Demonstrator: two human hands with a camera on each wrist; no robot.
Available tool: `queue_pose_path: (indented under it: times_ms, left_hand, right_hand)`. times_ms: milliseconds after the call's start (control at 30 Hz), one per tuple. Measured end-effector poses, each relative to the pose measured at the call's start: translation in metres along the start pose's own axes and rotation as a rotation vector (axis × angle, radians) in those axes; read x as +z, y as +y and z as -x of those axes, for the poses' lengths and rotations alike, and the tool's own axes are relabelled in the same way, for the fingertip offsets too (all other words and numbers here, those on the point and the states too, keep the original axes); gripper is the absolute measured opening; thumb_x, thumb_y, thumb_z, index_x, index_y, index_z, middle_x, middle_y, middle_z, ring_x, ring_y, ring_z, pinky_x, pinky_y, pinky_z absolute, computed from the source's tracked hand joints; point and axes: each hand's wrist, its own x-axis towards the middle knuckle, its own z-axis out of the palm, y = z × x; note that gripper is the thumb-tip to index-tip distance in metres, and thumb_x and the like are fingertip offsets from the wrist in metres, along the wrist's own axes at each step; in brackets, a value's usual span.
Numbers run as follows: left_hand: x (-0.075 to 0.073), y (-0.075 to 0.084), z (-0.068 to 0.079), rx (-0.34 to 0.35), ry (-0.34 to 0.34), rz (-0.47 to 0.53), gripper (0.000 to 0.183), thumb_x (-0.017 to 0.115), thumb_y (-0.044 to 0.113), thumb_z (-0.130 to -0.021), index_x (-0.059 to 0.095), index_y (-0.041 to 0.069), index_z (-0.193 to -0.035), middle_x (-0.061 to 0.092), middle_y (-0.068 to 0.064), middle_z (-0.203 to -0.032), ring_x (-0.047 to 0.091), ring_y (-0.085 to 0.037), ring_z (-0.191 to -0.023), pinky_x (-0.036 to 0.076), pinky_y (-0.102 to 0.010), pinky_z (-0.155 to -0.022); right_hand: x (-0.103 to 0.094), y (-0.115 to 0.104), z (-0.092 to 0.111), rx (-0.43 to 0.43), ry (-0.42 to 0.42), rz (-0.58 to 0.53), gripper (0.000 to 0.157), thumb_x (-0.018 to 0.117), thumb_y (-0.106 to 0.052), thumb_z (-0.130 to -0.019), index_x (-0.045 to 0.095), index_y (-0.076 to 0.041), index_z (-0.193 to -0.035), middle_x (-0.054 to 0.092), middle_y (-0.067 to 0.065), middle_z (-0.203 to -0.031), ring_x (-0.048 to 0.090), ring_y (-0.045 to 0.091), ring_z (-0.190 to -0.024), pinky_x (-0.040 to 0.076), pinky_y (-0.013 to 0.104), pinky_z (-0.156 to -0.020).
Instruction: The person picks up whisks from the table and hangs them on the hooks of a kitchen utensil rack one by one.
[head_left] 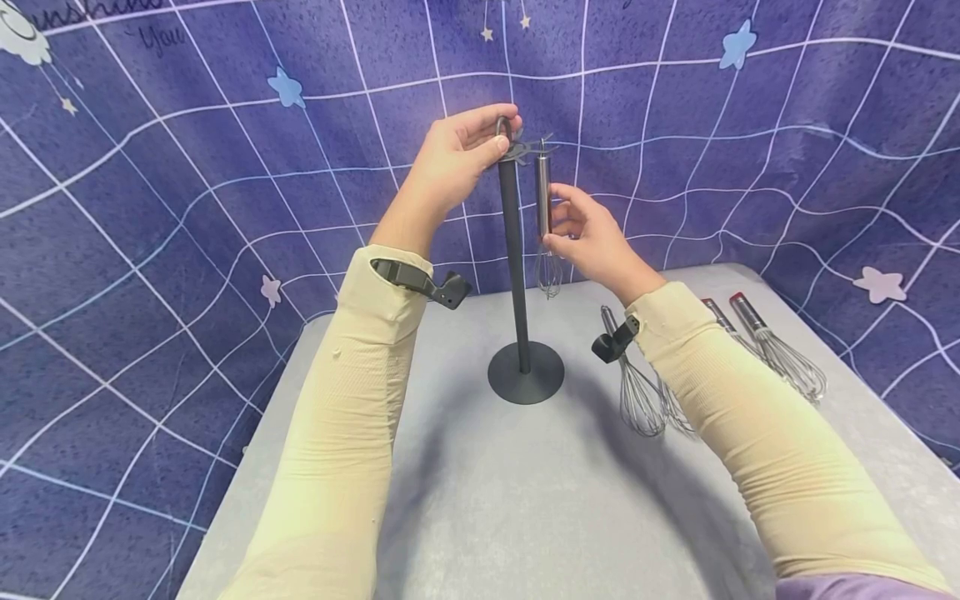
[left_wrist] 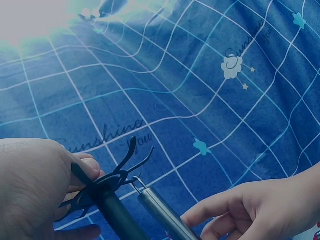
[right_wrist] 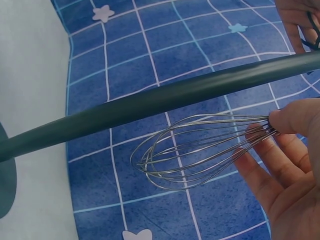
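A black stand (head_left: 514,275) with a round base stands upright on the table, a ring of hooks (left_wrist: 125,175) and a loop at its top. My left hand (head_left: 456,158) holds that top, thumb and fingers about the loop. By the handle's lower end, my right hand (head_left: 592,237) pinches a small metal whisk (head_left: 543,196) between thumb and fingers. The whisk hangs upright beside the pole, wires (right_wrist: 200,150) downward. In the left wrist view, the wire loop (left_wrist: 138,184) on its handle end meets one of the hooks.
To the right on the grey table (head_left: 465,500), whisks (head_left: 637,392) lie partly under my right forearm. Farther right are larger whisks (head_left: 780,350) with red-tipped handles. A blue grid-patterned cloth (head_left: 225,167) hangs behind the table and at its sides.
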Motion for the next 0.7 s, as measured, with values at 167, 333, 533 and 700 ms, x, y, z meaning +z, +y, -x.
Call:
queue_pose_path:
  times_ms: [167, 333, 533, 700]
  left_hand:
    - [0.0004, 0.0004, 0.0003, -0.002, 0.0, 0.014, 0.04, 0.058, 0.0, -0.1, 0.059, 0.003, -0.14, 0.064, -0.007, -0.137, 0.058, -0.011, -0.129, 0.044, -0.016, -0.103]
    - [0.0003, 0.0001, 0.0005, 0.0, 0.002, 0.025, 0.04, 0.058, -0.001, -0.1, 0.058, 0.002, -0.14, 0.064, -0.008, -0.137, 0.058, -0.011, -0.129, 0.044, -0.016, -0.102]
    - [-0.0001, -0.0005, 0.0002, -0.004, -0.001, 0.026, 0.04, 0.058, -0.001, -0.1, 0.058, 0.002, -0.14, 0.064, -0.007, -0.137, 0.058, -0.011, -0.129, 0.045, -0.017, -0.102]
    - [0.0003, -0.0009, -0.0002, -0.014, 0.001, 0.026, 0.04, 0.058, 0.0, -0.1, 0.058, 0.003, -0.14, 0.064, -0.006, -0.137, 0.058, -0.01, -0.129, 0.045, -0.018, -0.102]
  right_hand:
    - [-0.0002, -0.0002, -0.0008, 0.001, 0.004, -0.013, 0.067, 0.064, 0.016, -0.087, 0.045, -0.004, -0.148, 0.065, 0.021, -0.107, 0.067, 0.014, -0.084, 0.053, 0.022, -0.068]
    - [-0.0012, 0.0008, -0.0016, 0.01, 0.002, -0.006, 0.066, 0.064, 0.014, -0.087, 0.046, -0.005, -0.147, 0.065, 0.02, -0.109, 0.068, 0.018, -0.086, 0.053, 0.023, -0.067]
    - [-0.0018, 0.0004, -0.0018, 0.019, -0.003, -0.017, 0.066, 0.064, 0.014, -0.087, 0.045, -0.005, -0.147, 0.065, 0.022, -0.112, 0.067, 0.018, -0.088, 0.053, 0.023, -0.069]
    - [-0.0018, -0.0011, -0.0015, 0.03, -0.001, -0.014, 0.066, 0.065, 0.013, -0.088, 0.045, -0.007, -0.148, 0.064, 0.019, -0.112, 0.067, 0.017, -0.088, 0.053, 0.023, -0.069]
